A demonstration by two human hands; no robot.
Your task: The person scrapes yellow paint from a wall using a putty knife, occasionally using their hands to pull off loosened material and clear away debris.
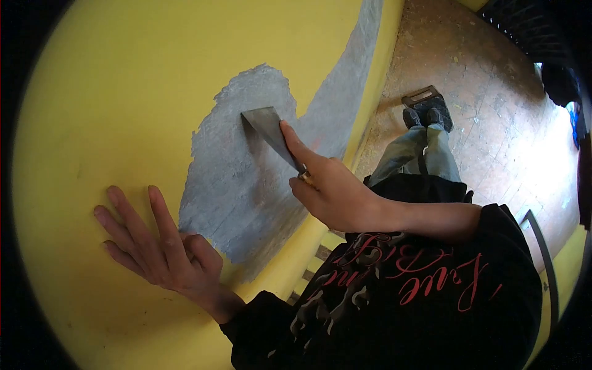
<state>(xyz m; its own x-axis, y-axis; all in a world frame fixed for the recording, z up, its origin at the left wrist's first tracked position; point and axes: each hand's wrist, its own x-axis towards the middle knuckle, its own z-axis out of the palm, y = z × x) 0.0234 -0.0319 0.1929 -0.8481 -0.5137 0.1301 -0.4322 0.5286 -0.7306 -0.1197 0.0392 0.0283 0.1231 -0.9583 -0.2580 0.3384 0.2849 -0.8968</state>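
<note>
My right hand (339,191) is closed round the handle of a metal scraper (271,132), with one finger stretched along its blade. The wide end of the blade is over a bare grey patch (228,160) with ragged edges. Around this patch lies a yellow painted surface (135,74). To the left of the patch, my left hand (160,246) rests on the yellow paint with its fingers spread and nothing in it. Most of the scraper's handle is hidden inside my right hand.
My feet stand on a dark platform (443,105) with a cut-out handle, on a brown floor (487,111) with scattered specks. A dark crate-like lattice (524,28) is at the upper right. A dark metal bar (542,253) stands at the lower right.
</note>
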